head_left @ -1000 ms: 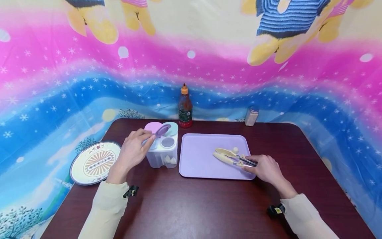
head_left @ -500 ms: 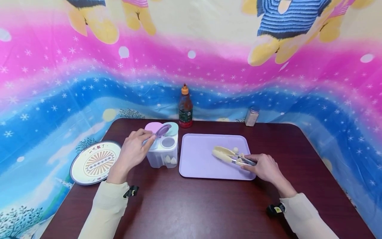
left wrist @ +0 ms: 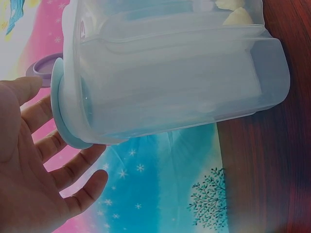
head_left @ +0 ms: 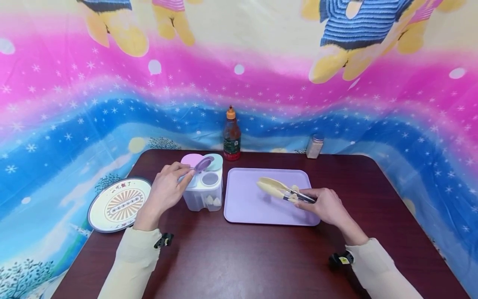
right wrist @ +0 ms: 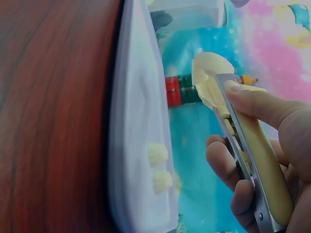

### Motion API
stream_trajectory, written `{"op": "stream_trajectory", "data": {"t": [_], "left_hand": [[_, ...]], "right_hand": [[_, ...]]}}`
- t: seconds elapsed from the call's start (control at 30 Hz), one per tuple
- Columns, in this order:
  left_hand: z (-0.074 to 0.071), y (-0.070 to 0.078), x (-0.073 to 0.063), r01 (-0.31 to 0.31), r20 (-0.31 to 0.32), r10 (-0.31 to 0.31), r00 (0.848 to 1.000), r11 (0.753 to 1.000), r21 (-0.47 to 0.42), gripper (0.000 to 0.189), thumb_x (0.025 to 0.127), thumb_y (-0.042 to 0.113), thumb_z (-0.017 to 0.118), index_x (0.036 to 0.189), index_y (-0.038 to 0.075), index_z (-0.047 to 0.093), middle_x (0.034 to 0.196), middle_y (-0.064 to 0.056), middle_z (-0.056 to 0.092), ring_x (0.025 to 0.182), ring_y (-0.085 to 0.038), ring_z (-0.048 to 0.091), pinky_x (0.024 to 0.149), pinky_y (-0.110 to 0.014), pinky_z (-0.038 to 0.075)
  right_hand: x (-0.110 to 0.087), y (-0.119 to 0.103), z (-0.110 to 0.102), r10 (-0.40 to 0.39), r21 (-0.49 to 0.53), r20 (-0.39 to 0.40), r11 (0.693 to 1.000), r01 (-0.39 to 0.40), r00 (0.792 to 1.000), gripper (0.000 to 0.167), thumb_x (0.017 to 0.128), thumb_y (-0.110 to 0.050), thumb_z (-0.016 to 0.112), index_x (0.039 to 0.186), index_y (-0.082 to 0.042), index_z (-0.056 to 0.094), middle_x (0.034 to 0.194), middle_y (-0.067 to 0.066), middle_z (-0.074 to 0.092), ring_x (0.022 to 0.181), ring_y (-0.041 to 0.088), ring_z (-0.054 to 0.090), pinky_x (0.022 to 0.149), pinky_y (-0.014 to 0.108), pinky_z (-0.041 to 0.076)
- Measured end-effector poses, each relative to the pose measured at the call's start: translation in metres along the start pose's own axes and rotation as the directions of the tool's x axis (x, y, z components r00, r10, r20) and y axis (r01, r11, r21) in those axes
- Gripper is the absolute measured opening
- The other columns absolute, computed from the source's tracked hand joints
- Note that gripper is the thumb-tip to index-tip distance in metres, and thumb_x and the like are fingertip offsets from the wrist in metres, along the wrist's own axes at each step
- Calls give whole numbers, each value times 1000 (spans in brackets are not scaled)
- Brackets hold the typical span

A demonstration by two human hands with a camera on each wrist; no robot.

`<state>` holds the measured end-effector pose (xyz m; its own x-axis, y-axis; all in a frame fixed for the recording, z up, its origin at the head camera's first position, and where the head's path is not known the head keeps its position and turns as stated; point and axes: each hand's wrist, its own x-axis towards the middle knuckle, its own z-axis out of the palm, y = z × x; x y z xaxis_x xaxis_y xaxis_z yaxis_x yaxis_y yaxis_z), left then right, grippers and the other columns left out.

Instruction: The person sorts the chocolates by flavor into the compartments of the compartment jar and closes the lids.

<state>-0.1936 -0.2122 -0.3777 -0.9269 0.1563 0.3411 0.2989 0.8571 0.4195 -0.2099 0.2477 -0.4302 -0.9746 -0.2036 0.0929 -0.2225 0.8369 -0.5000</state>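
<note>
My left hand (head_left: 168,185) pinches the raised purple lid (head_left: 203,163) of a clear four-part storage box (head_left: 196,197) between thumb and index finger. In the left wrist view, the other fingers of the left hand (left wrist: 43,155) spread by a light-blue lid (left wrist: 62,107). White pieces like garlic cloves (head_left: 213,201) lie inside the box. My right hand (head_left: 326,205) grips cream-tipped metal tongs (head_left: 274,187) above the lilac tray (head_left: 242,207). Their tips are close together; I cannot tell what is between them. Two pale pieces (right wrist: 160,167) lie on the tray in the right wrist view.
A red sauce bottle (head_left: 232,139) with an orange cap stands behind the box and tray. At the back right is a small shaker jar (head_left: 315,146). A patterned plate (head_left: 119,203) lies at the table's left edge. A printed cloth (head_left: 239,91) hangs behind.
My right hand has lifted the tongs off the tray and moved them a little left, their tips drawing closer together. My left hand keeps the purple lid raised.
</note>
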Motion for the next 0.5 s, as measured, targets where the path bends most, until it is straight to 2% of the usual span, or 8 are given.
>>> {"op": "stream_trajectory", "data": {"t": [0.5], "left_hand": [[1,-1,0,-1,-5,1,1000,1000,0,44,104,39,49,122,6,71,129,-13,64,119,-37,54,100,-56,41]], "right_hand": [[8,-34,-1,-72,79,-6,994,72,997,52,78,-42,84,122,-17,74,101,4,77,74,14,56,57,24,45]]}}
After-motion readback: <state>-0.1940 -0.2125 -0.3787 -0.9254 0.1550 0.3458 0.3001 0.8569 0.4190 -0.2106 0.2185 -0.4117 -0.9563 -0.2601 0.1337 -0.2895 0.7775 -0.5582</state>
